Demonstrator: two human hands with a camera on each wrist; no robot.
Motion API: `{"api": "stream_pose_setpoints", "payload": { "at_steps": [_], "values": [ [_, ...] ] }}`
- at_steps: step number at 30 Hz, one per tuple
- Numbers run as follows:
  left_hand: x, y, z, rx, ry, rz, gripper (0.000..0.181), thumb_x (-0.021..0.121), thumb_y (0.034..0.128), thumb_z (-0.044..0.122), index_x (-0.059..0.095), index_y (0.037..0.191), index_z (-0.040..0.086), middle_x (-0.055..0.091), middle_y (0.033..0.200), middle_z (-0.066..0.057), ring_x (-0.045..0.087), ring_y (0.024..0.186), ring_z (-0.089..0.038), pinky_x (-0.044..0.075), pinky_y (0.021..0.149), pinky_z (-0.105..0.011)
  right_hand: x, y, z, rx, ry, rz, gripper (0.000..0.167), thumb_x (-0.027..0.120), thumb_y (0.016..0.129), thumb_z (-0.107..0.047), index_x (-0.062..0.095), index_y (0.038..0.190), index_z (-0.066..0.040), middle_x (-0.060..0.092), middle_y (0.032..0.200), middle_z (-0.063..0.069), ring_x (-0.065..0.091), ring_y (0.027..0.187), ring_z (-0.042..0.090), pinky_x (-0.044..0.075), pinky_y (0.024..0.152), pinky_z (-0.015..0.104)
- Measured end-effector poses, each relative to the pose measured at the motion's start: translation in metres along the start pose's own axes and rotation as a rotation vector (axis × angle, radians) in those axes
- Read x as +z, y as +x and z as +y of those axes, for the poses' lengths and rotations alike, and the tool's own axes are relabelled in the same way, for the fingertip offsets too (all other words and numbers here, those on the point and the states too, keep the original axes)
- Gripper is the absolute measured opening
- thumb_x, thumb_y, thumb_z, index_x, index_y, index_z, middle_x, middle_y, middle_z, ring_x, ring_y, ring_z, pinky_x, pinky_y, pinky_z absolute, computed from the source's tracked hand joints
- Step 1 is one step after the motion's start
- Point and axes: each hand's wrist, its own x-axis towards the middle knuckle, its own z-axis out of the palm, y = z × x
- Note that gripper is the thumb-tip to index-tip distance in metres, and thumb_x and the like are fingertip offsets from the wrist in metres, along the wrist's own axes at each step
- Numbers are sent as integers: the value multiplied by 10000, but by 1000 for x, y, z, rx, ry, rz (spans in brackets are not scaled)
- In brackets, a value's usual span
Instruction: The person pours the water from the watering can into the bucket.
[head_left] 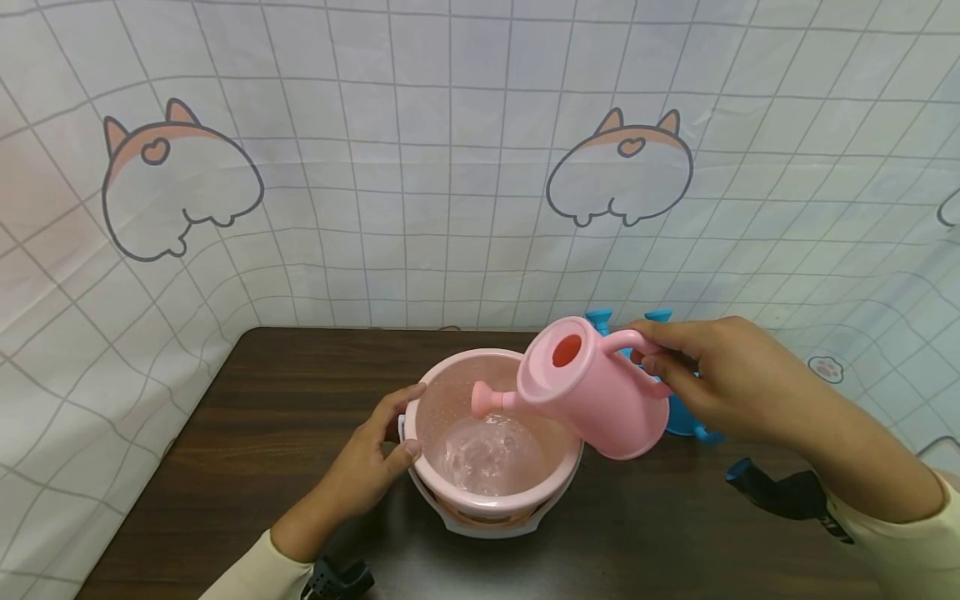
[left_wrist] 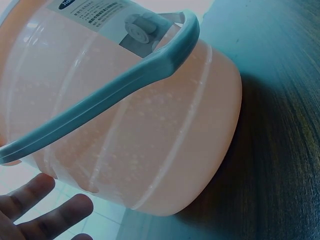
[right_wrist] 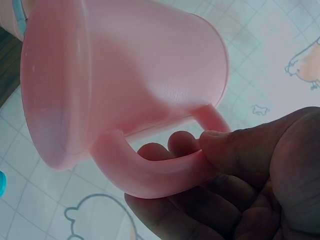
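My right hand (head_left: 720, 379) grips the handle of a pink watering can (head_left: 618, 408), fingers curled round it and thumb on top in the right wrist view. The can is tilted left, its spout head (head_left: 486, 400) over a pale pink bucket (head_left: 487, 502). Bubbling, stirred water (head_left: 487, 454) lies inside the bucket. My left hand (head_left: 363, 462) rests at the bucket's left rim, with the thumb and a finger touching it. In the left wrist view its other fingers (left_wrist: 67, 215) are extended beside the bucket's wall, near the lowered carrying handle (left_wrist: 110, 95).
Blue items (head_left: 682, 417) with flared spout-like tops stand behind the watering can, partly hidden by it and the right hand. The dark wooden table (head_left: 285, 417) meets a white gridded curtain (head_left: 450, 208) at the back and sides.
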Motion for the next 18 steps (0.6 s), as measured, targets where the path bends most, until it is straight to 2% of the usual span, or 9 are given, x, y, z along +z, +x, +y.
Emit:
{"api": "stream_pose_setpoints", "payload": {
  "at_steps": [7, 18],
  "values": [
    [0, 0, -1, 3, -8, -2, 598, 577, 1026, 433, 387, 1553, 227, 634, 1220, -81, 652, 939, -162, 515, 802, -390, 0, 1, 0, 2, -10, -11, 333, 766, 908, -77, 739, 1184, -262, 515, 702, -183, 409, 547, -4, 378, 495, 239],
    [0, 0, -2, 10, -8, 3, 597, 579, 1025, 434, 393, 1550, 219, 640, 1206, -99, 658, 938, -168, 520, 797, -384, -2, 1, -1, 20, -18, -39, 339, 756, 922, -94, 728, 1232, -227, 479, 683, -188, 390, 538, -9, 365, 478, 240]
  ]
}}
